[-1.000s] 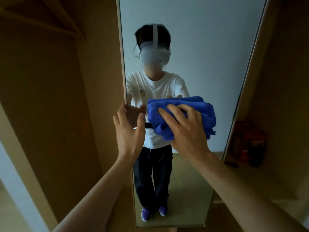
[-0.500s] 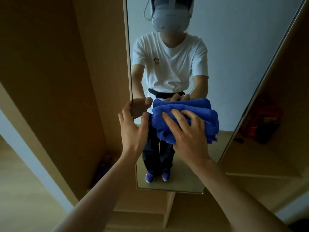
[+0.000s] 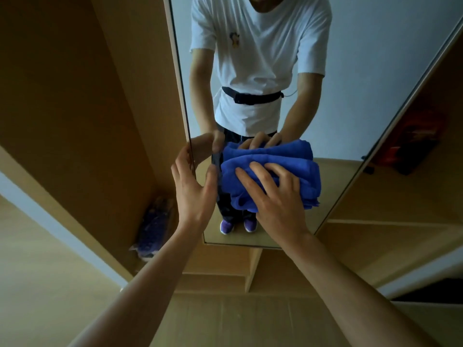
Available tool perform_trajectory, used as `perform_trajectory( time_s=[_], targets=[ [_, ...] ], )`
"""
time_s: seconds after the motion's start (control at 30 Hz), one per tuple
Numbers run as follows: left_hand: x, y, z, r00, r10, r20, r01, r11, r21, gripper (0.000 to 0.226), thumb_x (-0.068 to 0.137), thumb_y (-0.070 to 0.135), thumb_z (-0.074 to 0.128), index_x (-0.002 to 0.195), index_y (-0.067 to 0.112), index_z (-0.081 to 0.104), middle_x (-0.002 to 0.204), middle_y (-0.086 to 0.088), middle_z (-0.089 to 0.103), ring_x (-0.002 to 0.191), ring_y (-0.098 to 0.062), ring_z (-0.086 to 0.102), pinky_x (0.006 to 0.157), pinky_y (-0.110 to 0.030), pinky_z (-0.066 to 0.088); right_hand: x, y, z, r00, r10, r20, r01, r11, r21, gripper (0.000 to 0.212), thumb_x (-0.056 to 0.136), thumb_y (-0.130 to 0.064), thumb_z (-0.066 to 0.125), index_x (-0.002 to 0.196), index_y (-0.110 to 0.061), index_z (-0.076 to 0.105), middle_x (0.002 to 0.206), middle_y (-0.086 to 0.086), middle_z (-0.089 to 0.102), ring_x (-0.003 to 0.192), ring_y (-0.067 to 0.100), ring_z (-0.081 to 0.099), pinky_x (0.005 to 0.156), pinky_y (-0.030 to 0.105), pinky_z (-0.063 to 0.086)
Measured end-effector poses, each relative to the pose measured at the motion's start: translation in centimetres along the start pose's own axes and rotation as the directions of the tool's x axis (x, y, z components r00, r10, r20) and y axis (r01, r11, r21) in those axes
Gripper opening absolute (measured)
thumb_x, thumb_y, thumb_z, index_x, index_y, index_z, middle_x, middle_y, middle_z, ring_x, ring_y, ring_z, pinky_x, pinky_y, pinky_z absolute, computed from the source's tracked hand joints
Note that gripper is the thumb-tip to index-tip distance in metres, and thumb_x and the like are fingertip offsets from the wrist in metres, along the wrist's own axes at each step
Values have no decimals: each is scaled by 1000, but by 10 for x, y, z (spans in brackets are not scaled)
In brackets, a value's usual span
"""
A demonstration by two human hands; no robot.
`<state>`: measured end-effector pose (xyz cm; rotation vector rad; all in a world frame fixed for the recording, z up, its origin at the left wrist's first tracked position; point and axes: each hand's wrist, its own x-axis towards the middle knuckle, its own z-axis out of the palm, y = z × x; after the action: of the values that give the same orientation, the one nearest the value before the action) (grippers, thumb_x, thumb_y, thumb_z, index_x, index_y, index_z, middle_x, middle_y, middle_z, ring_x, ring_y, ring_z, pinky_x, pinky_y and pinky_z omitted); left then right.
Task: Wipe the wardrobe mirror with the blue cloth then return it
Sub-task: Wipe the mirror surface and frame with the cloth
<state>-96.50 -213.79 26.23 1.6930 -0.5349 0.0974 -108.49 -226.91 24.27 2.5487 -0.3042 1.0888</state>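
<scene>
- Two bare forearms are reaching forward from the bottom of the view toward the tall, narrow wardrobe mirror (image 3: 350,71) set in its tan wooden wardrobe (image 3: 75,96).
- The right hand (image 3: 273,196) is pressing the bunched blue terry cloth (image 3: 288,171) flat against the lower glass; its fingers (image 3: 253,182) are spreading across the folds, pushing down on them rather than pinching.
- The left hand (image 3: 194,189) is bracing the mirror's left edge just beside the cloth, fingers held together and wrapping the frame while the thumb is lying on the glass.
- Compared with the earlier frames, the cloth and both hands are sitting lower on the mirror: a second ago they were at the reflected chest height, and now they are near the reflected legs, close above the bottom edge.
- The view is also tilting downward; the reflected headset is gone from the top, and the mirror's bottom rim plus the wooden shelving below are now showing.
- This looks like a downward wiping stroke nearing its end, so the lower glass is probably being finished; the return of the cloth is not yet begun.
- Farther off, a fuzzy purple object (image 3: 154,234) is lying low on the left, and a red box (image 3: 413,141) is sitting on a right-hand shelf.
</scene>
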Motion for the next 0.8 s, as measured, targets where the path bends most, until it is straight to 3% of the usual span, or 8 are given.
perform_trajectory(
  time_s=[0.1,0.2,0.27,0.4,0.53,0.67,0.8],
  targets=[
    [-8,-16,2,1000,-19,6,19,1000,9,60,96,23,62,150,28,36,145,7,43,124,21,38,102,-17,40,-21,-4,14,996,-6,85,7,1000,-7,54,91,-27,49,145,-25,52,143,6,56,122,33,45,93,46,45],
    [-17,-32,3,997,-67,25,67,998,10,58,97,24,62,148,31,36,142,11,43,133,-2,46,110,-38,45,-40,-12,26,989,17,145,-22,999,33,57,88,-28,44,144,-25,52,143,6,55,122,33,44,93,48,47],
    [-23,-45,6,994,-97,41,96,995,19,57,97,25,62,147,34,35,140,15,41,135,-9,48,111,-46,45,-55,-17,39,988,16,153,-24,999,48,53,91,-20,50,144,-25,53,142,6,56,122,33,45,91,48,48],
    [-34,-74,12,990,-132,43,130,991,38,60,95,25,64,147,32,35,138,17,41,132,-4,46,111,-45,45,-89,-23,65,985,-11,170,-1,998,68,55,89,-19,64,142,-26,52,141,5,57,121,33,47,88,47,49],
    [-44,-102,20,985,-171,40,169,985,41,63,94,23,65,148,31,33,143,12,41,126,7,44,110,-35,42,-119,-32,89,972,8,233,-28,996,85,65,79,-20,78,140,-27,55,138,4,59,119,32,46,87,47,49],
    [-57,-130,26,972,-232,47,230,972,48,64,93,22,65,147,30,33,144,12,41,132,-4,43,110,-36,41,-144,-38,108,956,-3,295,-34,992,122,62,78,-19,77,137,-27,58,137,3,59,118,31,47,86,46,50],
    [-71,-154,32,960,-274,57,270,960,77,63,92,22,66,146,29,33,142,11,43,130,-5,44,107,-35,41,-169,-44,122,899,-27,438,-49,986,161,76,67,-23,85,137,-27,56,139,1,57,121,30,47,90,45,48]
  ],
)
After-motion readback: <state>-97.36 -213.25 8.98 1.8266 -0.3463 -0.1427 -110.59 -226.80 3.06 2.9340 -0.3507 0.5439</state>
